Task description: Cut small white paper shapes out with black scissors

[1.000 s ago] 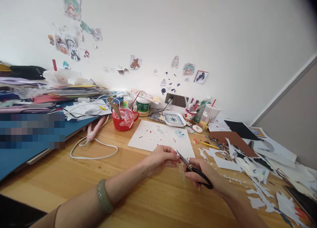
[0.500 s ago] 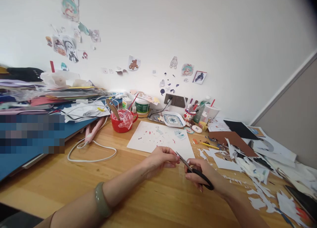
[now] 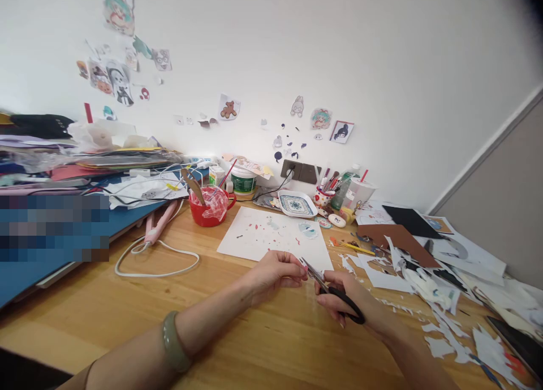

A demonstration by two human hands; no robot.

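Note:
My right hand (image 3: 345, 299) grips black-handled scissors (image 3: 335, 291), blades pointing up and left toward my left hand. My left hand (image 3: 275, 268) is pinched shut on a tiny piece at the blade tips; it is too small to make out. Both hands hover just above the wooden desk (image 3: 237, 345), at the near edge of a white sheet (image 3: 271, 234) dotted with small coloured cut-outs. A green bangle (image 3: 173, 342) sits on my left wrist.
A red cup (image 3: 207, 206) with plastic wrap stands behind the sheet, beside a patterned dish (image 3: 297, 204) and a pen cup (image 3: 324, 196). A pink tool with white cable (image 3: 156, 254) lies left. Paper scraps (image 3: 441, 316) and brown card (image 3: 399, 240) cover the right. Stacked papers (image 3: 85, 158) fill the left.
The scissors' blades have shifted slightly between my hands and my left fingers stay pinched at the tips. The view drifted a little; nothing else moved.

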